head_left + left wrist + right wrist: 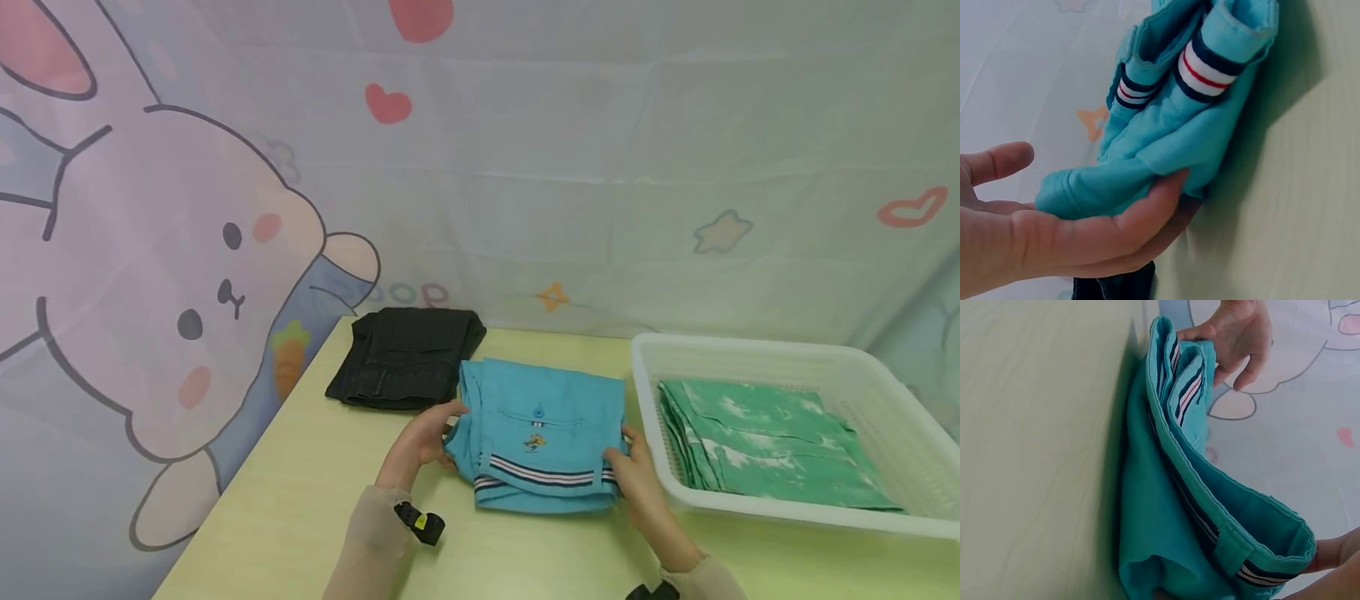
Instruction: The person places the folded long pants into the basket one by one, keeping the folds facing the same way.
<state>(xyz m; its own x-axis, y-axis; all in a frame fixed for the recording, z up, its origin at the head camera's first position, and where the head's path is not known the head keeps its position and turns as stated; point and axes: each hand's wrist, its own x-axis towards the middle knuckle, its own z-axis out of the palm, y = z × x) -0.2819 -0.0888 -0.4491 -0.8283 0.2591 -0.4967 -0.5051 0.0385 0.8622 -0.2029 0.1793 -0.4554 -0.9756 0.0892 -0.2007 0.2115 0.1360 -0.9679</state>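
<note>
Folded light-blue pants (551,425) lie on the table, their dark, white and red striped waistband toward the near side. A buttoned pocket and a small embroidered figure show on top. At the left side, my left hand (427,437) touches the folded edge. The left wrist view shows that hand's fingers (1147,215) extended along and under the fold, its thumb raised away from the cloth. My right hand (637,475) pinches the right side near the waistband, thumb on top; its other fingers are partly hidden. In the right wrist view the waistband (1229,531) gapes.
Folded black pants (412,358) lie behind and left of the blue ones, close to them. To the right stands a white plastic basket (750,346) holding folded green-and-white clothing (772,442). A printed cloth backdrop (525,183) hangs behind the pale yellow table (285,517).
</note>
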